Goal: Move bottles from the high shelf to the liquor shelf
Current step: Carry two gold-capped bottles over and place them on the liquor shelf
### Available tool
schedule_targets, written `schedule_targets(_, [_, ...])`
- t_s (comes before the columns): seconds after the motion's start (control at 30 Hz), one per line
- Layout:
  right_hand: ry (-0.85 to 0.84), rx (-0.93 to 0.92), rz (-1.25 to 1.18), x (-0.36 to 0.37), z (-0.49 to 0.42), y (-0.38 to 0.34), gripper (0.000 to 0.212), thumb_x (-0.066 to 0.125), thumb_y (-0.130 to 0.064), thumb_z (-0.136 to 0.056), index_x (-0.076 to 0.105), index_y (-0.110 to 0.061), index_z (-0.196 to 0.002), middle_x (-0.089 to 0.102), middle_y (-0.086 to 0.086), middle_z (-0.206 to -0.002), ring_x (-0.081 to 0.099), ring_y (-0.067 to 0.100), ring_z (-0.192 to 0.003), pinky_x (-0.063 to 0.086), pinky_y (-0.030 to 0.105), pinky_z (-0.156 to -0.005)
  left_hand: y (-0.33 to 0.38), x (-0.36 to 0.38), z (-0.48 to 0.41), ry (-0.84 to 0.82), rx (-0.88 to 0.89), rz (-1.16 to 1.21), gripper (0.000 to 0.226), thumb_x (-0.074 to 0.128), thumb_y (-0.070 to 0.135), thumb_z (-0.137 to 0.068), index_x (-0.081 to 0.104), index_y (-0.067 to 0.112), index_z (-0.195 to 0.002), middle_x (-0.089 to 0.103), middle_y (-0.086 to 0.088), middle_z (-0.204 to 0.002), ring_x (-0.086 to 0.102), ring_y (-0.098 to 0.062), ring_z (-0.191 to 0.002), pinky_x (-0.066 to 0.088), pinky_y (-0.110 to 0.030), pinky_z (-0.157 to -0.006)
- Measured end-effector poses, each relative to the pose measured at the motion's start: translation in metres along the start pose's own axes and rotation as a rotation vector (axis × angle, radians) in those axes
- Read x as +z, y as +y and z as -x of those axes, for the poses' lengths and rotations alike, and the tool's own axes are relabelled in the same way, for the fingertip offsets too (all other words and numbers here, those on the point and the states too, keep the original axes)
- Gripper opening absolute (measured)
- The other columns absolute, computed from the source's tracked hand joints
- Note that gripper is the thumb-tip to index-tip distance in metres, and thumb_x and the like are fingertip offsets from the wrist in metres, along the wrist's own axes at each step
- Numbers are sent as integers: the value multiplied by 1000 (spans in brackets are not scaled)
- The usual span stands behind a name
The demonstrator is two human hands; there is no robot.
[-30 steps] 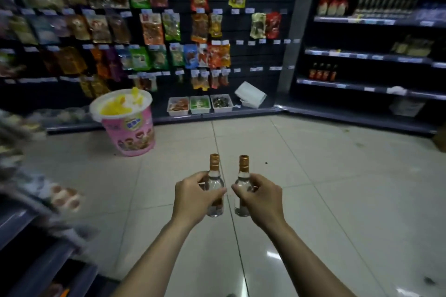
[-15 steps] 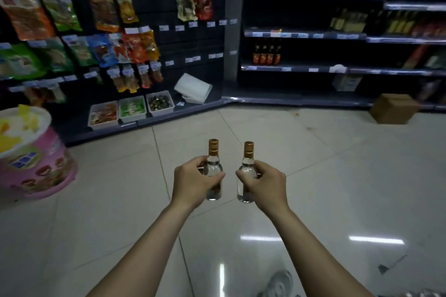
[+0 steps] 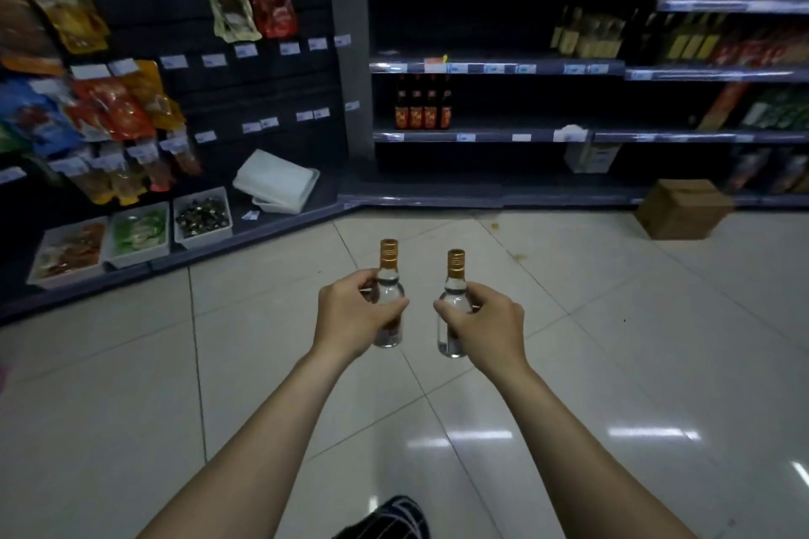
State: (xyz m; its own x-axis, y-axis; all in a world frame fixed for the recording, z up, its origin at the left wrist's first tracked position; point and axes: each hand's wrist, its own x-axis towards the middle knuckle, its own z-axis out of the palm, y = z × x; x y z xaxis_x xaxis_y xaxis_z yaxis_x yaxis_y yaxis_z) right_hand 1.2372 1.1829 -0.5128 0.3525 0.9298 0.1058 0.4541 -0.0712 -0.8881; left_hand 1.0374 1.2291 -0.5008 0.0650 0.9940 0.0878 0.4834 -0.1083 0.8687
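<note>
Both arms reach straight out over the tiled floor (image 3: 131,407). The left hand (image 3: 354,315) is wrapped around one clear gold-capped bottle (image 3: 388,276), and the right hand (image 3: 486,324) around a second bottle (image 3: 455,289). Both bottles are upright. Four dark bottles (image 3: 422,103) stand on the shelf (image 3: 481,137) at twelve o'clock.

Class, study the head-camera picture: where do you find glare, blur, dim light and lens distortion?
Head view: glare streaks lie on the glossy floor tiles; the hanging snack packets at the left edge are smeared with blur, while both hands, left and right, and their clear bottles look sharp; the liquor shelves sit in dim light; the wide lens bows the shelf lines.
</note>
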Motion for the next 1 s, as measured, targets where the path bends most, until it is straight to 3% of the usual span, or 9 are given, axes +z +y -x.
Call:
schedule_targets(0.13, [6, 25, 2, -20, -111, 37, 12, 84, -35, -79, 74, -30, -78, 71, -22, -76, 67, 1, -70, 48, 10, -56, 14, 72, -100, -17, 17, 8, 28, 88, 43, -68, 71, 43, -90, 70, 32, -86, 66, 6, -82, 54, -12, -67])
schedule_targets(0.3, [33, 72, 28, -43, -264, 71, 12, 82, -36, -82, 74, -29, -84, 73, -11, -76, 68, 5, -69, 56, 20, -59, 37, 158, -240, -34, 33, 56, 31, 90, 40, -68, 65, 50, -83, 71, 28, -83, 67, 4, -81, 49, -8, -64])
schedule_targets(0.47, [55, 74, 69, -72, -398, 90, 15, 83, -39, -83, 67, -39, -82, 71, -15, -79, 68, 3, -72, 56, 20, -61, 78, 228, -365, -63, 26, 67, 47, 89, 40, -72, 72, 30, -114, 73, 15, -98, 67, 1, -88, 49, -9, -69])
schedule_targets(0.57, [75, 54, 86, -89, -467, 103, 16, 82, -41, -82, 66, -42, -82, 70, -15, -77, 66, -2, -75, 54, 17, -61, 99, 263, -428, -92, 27, 63, 49, 89, 40, -72, 72, 28, -117, 74, 15, -100, 67, 2, -89, 50, -11, -70])
schedule_targets(0.67, [89, 44, 72, -104, -533, 119, 18, 82, -41, -83, 65, -44, -80, 70, -16, -77, 66, -2, -76, 55, 17, -62, 114, 299, -485, -111, 31, 55, 43, 89, 38, -73, 73, 30, -113, 73, 18, -96, 67, 4, -87, 57, -17, -74])
schedule_targets(0.8, [71, 44, 61, -124, -622, 145, 24, 84, -38, -82, 62, -46, -76, 68, -17, -75, 67, -1, -74, 52, 14, -62, 132, 351, -556, -83, 18, 55, 41, 91, 36, -70, 74, 31, -106, 74, 21, -88, 66, 13, -82, 48, -3, -64])
schedule_targets(0.9, [56, 1, 35, -146, -697, 164, 28, 87, -34, -80, 61, -45, -75, 65, -24, -73, 63, -13, -77, 46, 5, -60, 152, 395, -616, -43, 5, 32, 39, 93, 37, -66, 74, 35, -100, 73, 23, -82, 65, 16, -81, 44, 1, -63])
schedule_targets(1.0, [6, -1, 15, -170, -773, 178, 16, 87, -36, -79, 72, -35, -87, 73, -17, -78, 67, -4, -77, 53, 13, -68, 174, 435, -673, -1, -12, 29, 37, 95, 34, -65, 73, 37, -94, 74, 22, -79, 66, 14, -78, 45, 0, -63])
